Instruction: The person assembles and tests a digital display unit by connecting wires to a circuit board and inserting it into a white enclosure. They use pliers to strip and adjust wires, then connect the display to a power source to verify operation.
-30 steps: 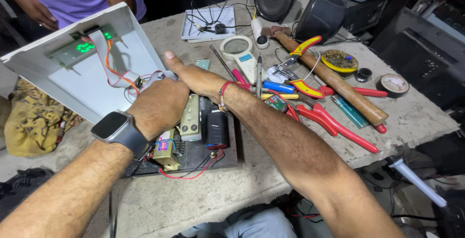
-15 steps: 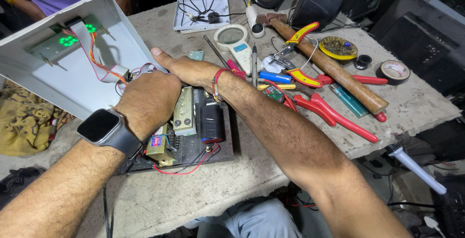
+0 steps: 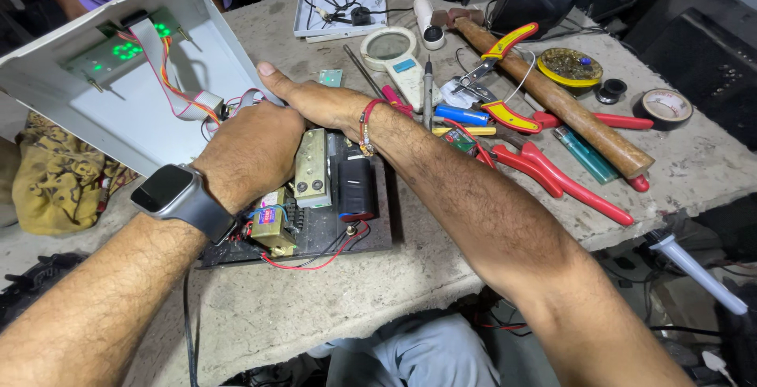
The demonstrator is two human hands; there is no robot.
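— What are the hands on?

— Both are on the opened electronics unit [image 3: 315, 198] sitting on the concrete workbench [image 3: 331, 308]. The left hand [image 3: 252, 150], with a dark smartwatch [image 3: 177, 198] on its wrist, lies knuckles up over the top of the unit's insides. Its fingers curl downward out of sight, so I cannot tell whether they grip anything. The right hand [image 3: 311, 99] crosses over from the 3 o'clock side, flat and nearly straight-fingered, its edge pressed against the white lid [image 3: 126, 119]; it holds nothing that I can see. A red thread bracelet [image 3: 367, 123] circles that wrist.

— And the lid?

— Tipped up at 10 o'clock from the hands, inner face showing, with a small board glowing with green lights [image 3: 126, 48] and a ribbon cable [image 3: 169, 80] running down toward the left hand.

— What shows inside the unit?

— Just at 4 o'clock from the left hand, a pale metal block [image 3: 313, 168], a black cylinder [image 3: 356, 186] beside it, a brass-coloured part [image 3: 272, 217] lower down, and red wire [image 3: 315, 259] looping along the front edge.

— Around it?

— Out at 3 o'clock lie red-handled pliers [image 3: 568, 182], a wooden hammer handle [image 3: 552, 103], yellow-handled cutters [image 3: 497, 56] and a roll of tape [image 3: 665, 107]. At 12 o'clock rests a magnifying glass [image 3: 390, 46].
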